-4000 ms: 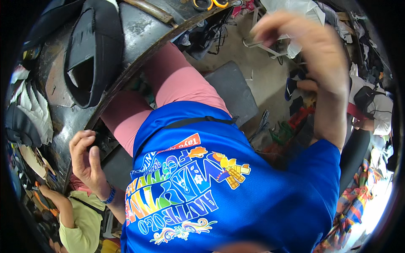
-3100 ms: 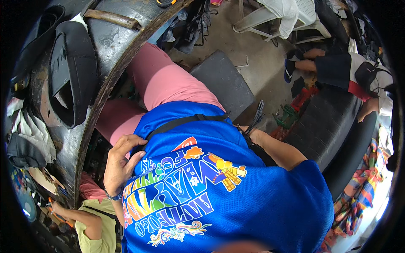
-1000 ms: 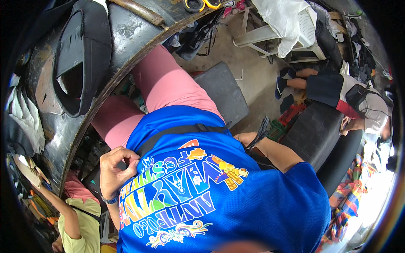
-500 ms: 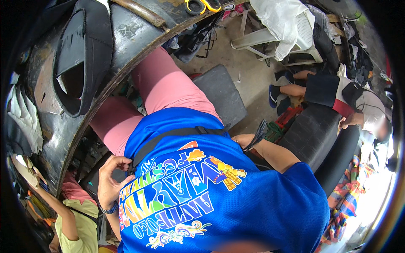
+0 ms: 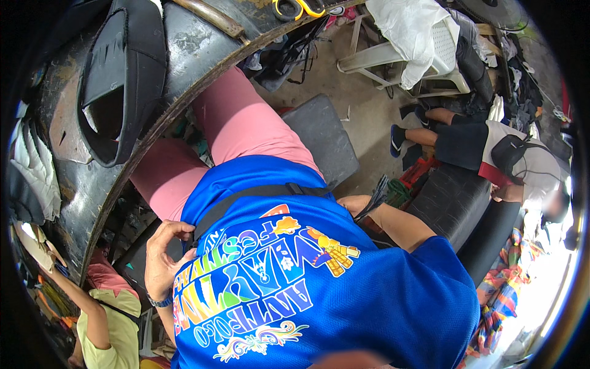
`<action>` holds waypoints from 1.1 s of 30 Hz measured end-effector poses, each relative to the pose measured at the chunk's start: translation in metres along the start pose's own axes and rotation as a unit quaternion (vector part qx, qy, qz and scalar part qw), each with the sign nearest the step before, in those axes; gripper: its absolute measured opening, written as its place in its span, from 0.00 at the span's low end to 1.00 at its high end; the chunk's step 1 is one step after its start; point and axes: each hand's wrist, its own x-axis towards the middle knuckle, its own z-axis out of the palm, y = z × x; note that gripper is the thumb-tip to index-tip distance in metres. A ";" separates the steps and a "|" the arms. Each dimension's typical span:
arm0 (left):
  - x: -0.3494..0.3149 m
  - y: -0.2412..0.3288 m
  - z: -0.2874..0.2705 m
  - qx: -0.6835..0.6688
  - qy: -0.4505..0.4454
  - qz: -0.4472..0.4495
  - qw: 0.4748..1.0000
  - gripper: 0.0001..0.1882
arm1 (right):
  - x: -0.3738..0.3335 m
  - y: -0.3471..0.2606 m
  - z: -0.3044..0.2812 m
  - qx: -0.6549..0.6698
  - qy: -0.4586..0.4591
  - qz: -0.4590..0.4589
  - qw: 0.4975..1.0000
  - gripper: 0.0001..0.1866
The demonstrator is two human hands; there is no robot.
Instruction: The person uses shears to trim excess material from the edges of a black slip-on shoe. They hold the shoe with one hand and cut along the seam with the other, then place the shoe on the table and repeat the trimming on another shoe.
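My left hand [image 5: 166, 253], with a dark watch at its wrist, is at the left side of my waist. Its thumb and fingers are closed on the black waist strap [image 5: 252, 197], which runs across my blue printed shirt [image 5: 369, 295]. The strap has a dark buckle [image 5: 295, 189] toward the right. At my right hip is my right hand [image 5: 355, 204], partly covered by a bundle of thin dark strips [image 5: 375, 197]. Its fingers are mostly hidden, so whether it grips anything does not show.
A worn dark table [image 5: 190, 49] curves along the upper left, bearing a black shoe upper [image 5: 144, 80], a wooden-handled tool [image 5: 212, 18] and yellow-handled scissors [image 5: 298, 8]. A grey stool seat [image 5: 322, 138] and white plastic chair [image 5: 369, 58] stand beyond. Co-workers sit right [image 5: 461, 144] and lower left [image 5: 110, 332].
The co-worker on the right has shifted a little to the right. At lower left, the other person's arm has moved slightly. Both of my hands stay nearly where they were.
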 end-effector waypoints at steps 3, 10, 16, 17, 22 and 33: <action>0.000 0.003 -0.001 0.011 -0.004 -0.003 1.000 0.23 | -0.001 0.003 0.000 -0.007 -0.003 -0.007 1.000 0.18; 0.001 0.004 -0.002 0.010 -0.006 -0.008 1.000 0.23 | -0.001 0.013 0.002 0.205 0.045 0.097 0.973 0.17; 0.002 0.003 -0.002 0.006 -0.012 -0.011 1.000 0.23 | 0.003 0.033 -0.001 0.203 0.050 0.088 0.974 0.17; 0.002 0.002 -0.002 0.006 -0.013 -0.010 1.000 0.23 | 0.003 0.034 -0.001 0.187 0.048 0.081 0.978 0.17; 0.003 0.001 -0.002 -0.005 -0.017 -0.011 1.000 0.23 | 0.002 0.020 0.001 0.134 0.047 0.067 0.988 0.17; 0.003 -0.002 -0.002 -0.006 -0.019 -0.020 1.000 0.23 | 0.003 -0.014 0.001 0.017 0.012 -0.014 1.000 0.17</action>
